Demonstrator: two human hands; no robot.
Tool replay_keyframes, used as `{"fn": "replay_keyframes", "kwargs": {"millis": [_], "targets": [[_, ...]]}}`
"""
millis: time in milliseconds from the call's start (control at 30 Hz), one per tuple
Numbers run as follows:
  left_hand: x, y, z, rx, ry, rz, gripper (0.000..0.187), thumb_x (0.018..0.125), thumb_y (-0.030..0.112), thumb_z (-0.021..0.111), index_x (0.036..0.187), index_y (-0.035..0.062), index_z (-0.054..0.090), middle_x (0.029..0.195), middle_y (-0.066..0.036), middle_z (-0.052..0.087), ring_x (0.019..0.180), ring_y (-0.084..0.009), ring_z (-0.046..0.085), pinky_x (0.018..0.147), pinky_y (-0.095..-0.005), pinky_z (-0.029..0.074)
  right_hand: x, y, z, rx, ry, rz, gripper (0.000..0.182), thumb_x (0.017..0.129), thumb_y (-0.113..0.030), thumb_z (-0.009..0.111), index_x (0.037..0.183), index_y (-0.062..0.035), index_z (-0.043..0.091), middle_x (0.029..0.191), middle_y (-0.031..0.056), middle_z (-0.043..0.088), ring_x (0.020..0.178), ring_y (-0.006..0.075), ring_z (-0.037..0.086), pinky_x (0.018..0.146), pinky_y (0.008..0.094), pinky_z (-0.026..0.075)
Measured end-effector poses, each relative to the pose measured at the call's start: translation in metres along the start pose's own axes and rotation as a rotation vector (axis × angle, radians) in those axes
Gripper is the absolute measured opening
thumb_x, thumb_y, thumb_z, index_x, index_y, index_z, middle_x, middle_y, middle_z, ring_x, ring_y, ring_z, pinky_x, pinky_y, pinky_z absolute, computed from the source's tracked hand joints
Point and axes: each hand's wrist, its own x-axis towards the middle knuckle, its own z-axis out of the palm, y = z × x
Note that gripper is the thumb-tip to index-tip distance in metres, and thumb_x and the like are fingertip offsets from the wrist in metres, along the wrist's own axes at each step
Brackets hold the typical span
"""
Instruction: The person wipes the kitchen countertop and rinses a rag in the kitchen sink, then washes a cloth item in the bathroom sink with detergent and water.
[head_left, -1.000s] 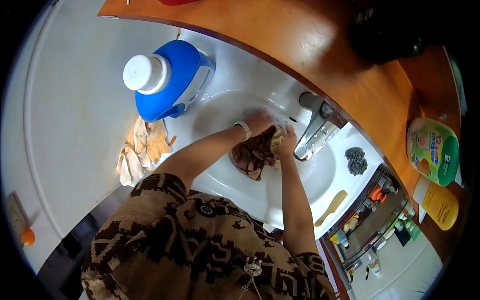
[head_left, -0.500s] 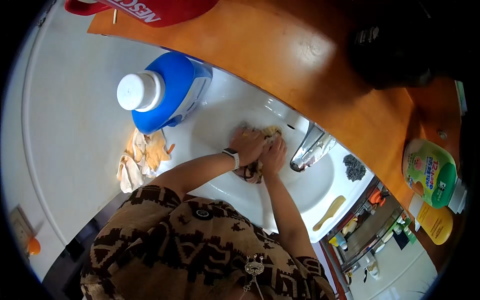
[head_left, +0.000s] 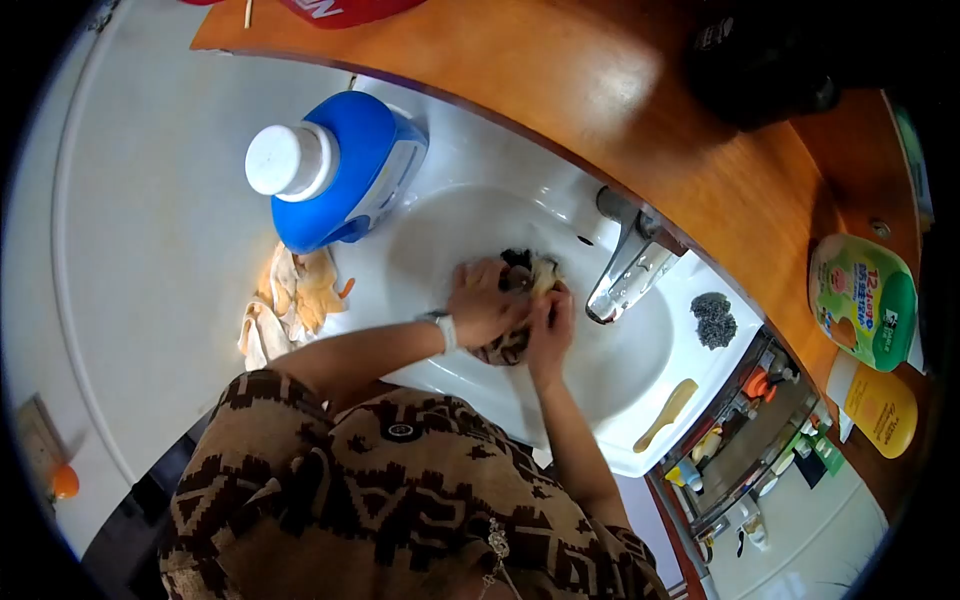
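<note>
Low in the white washbasin (head_left: 625,365), both hands work a bunched, wet-looking cloth (head_left: 503,349) with dark brown, cream and yellowish patches. My left hand (head_left: 483,305), with a white-banded watch (head_left: 445,331) at the wrist, is closed over the cloth's left side and slightly blurred. Against its right side, my right hand (head_left: 550,325) has its fingers bent round a yellowish fold. Parts of the cloth are hidden beneath both hands. Just right of them, the chrome faucet (head_left: 630,270) reaches over the basin.
A blue bottle with a white cap (head_left: 345,175) stands at the basin's left, near crumpled orange-and-white gloves (head_left: 290,300). On the right rim lie a steel-wool scourer (head_left: 713,321) and a yellowish comb (head_left: 667,413). A wooden shelf (head_left: 560,85) holds a green bottle (head_left: 862,300).
My left hand has shifted slightly left and turned on the cloth; a dark fold now shows above it. My right hand's fingers have curled more. The whole view has tilted a little.
</note>
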Motion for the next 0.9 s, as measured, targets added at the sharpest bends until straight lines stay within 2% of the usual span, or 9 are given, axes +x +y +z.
{"fn": "replay_keyframes", "kwargs": {"millis": [67, 233, 400, 567, 633, 700, 767, 833, 900], "targets": [[-0.013, -0.003, 0.001, 0.121, 0.274, 0.12, 0.041, 0.093, 0.038, 0.049, 0.118, 0.008, 0.063, 0.134, -0.019, 0.05, 0.127, -0.0385, 0.042, 0.105, -0.0568, 0.031, -0.024, 0.018, 0.022, -0.263, 0.053, -0.139, 0.054, 0.09, -0.027, 0.061, 0.137, -0.0044, 0.045, 0.144, 0.0214, 0.042, 0.127, 0.044, 0.042, 0.105, 0.0494, 0.033], [0.036, -0.013, 0.007, 0.139, -0.122, 0.072, 0.042, 0.087, 0.034, 0.052, 0.122, 0.0112, 0.061, 0.145, -0.014, 0.042, 0.139, -0.0344, 0.028, 0.105, -0.0521, 0.03, 0.027, 0.024, 0.033, -0.428, -0.023, -0.12, 0.055, 0.088, -0.027, 0.059, 0.138, -0.0097, 0.046, 0.137, 0.0187, 0.048, 0.124, 0.0432, 0.044, 0.103, 0.0514, 0.035], [0.096, -0.028, 0.048, -0.221, -0.096, -0.038, 0.036, 0.09, 0.033, 0.051, 0.11, 0.0056, 0.065, 0.102, -0.024, 0.067, 0.094, -0.0383, 0.067, 0.084, -0.0479, 0.052, 0.083, 0.071, 0.043, -0.621, 0.04, 0.017, 0.041, 0.094, -0.038, 0.049, 0.102, -0.0023, 0.068, 0.1, 0.0222, 0.067, 0.097, 0.0383, 0.063, 0.087, 0.0475, 0.048], [0.138, -0.043, 0.059, -0.133, -0.249, -0.164, 0.038, 0.091, 0.027, 0.05, 0.109, -0.0045, 0.061, 0.104, -0.026, 0.065, 0.099, -0.0369, 0.065, 0.087, -0.0495, 0.049, 0.098, 0.045, 0.021, -0.755, -0.219, 0.274, 0.04, 0.093, -0.037, 0.054, 0.093, -0.0007, 0.069, 0.089, 0.0226, 0.069, 0.084, 0.0354, 0.067, 0.081, 0.0422, 0.051], [0.133, -0.052, 0.032, -0.168, -0.056, 0.109, 0.04, 0.091, 0.03, 0.05, 0.113, -0.0026, 0.059, 0.102, -0.027, 0.065, 0.096, -0.037, 0.065, 0.088, -0.0494, 0.048, 0.096, 0.039, 0.012, -0.169, -0.104, 0.206, 0.037, 0.094, -0.033, 0.055, 0.097, 0.0013, 0.068, 0.087, 0.0174, 0.07, 0.084, 0.0297, 0.066, 0.081, 0.0367, 0.051], [0.088, -0.017, -0.016, -0.149, -0.256, -0.01, 0.037, 0.096, 0.03, 0.042, 0.12, 0.0051, 0.056, 0.118, -0.023, 0.059, 0.107, -0.0412, 0.057, 0.092, -0.0546, 0.043, 0.057, 0.009, -0.003, 0.268, -0.169, 0.3, 0.035, 0.094, -0.03, 0.058, 0.11, -0.0002, 0.065, 0.102, 0.0149, 0.068, 0.096, 0.0275, 0.062, 0.089, 0.0349, 0.046], [0.033, 0.007, -0.021, 0.119, -0.288, -0.005, 0.039, 0.097, 0.032, 0.041, 0.123, 0.0069, 0.056, 0.125, -0.02, 0.057, 0.114, -0.0403, 0.054, 0.095, -0.0567, 0.041, 0.02, 0.0, -0.006, 0.072, -0.014, -0.166, 0.039, 0.093, -0.029, 0.058, 0.124, -0.0052, 0.06, 0.124, 0.0165, 0.06, 0.114, 0.0309, 0.055, 0.1, 0.0386, 0.039], [-0.003, 0.003, 0.007, 0.216, 0.258, 0.077, 0.042, 0.094, 0.035, 0.043, 0.128, 0.0125, 0.054, 0.141, -0.011, 0.046, 0.131, -0.0369, 0.038, 0.097, -0.0622, 0.034, -0.014, -0.002, 0.001, -0.275, 0.022, -0.27, 0.04, 0.094, -0.029, 0.057, 0.128, -0.008, 0.058, 0.134, 0.0172, 0.053, 0.117, 0.0331, 0.054, 0.099, 0.0399, 0.041], [0.0, -0.005, 0.027, 0.199, 0.223, 0.083, 0.043, 0.094, 0.035, 0.042, 0.129, 0.0135, 0.055, 0.142, -0.011, 0.044, 0.134, -0.0349, 0.034, 0.1, -0.0616, 0.03, -0.019, 0.005, 0.011, -0.626, 0.053, -0.37, 0.041, 0.095, -0.029, 0.057, 0.132, -0.0108, 0.055, 0.143, 0.0179, 0.045, 0.12, 0.0354, 0.054, 0.098, 0.0413, 0.043]]}}
